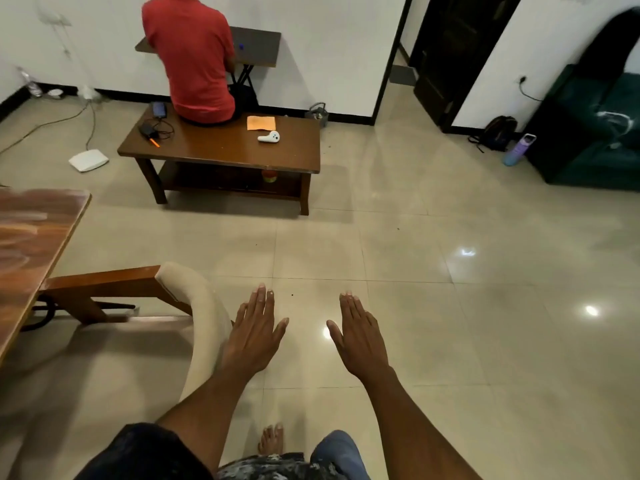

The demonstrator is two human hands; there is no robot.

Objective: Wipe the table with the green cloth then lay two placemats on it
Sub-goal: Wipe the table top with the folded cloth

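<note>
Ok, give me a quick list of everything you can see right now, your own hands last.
Coffee table: one, brown, centre back.
Person: one, red shirt, seated on coffee table.
Orange cloth: one, on coffee table.
Controller: one, white, beside orange cloth.
Phone: one, dark, coffee table's left end.
Dining table: one, brown, left edge.
Chair: one, beige, by dining table.
Bottle: one, purple, floor right.
Backpack: one, dark, by doorway.
Sofa: one, dark green, right.
Left hand: open, empty.
Right hand: open, empty.

Brown coffee table, orange cloth, red shirt, beige floor tiles
</note>
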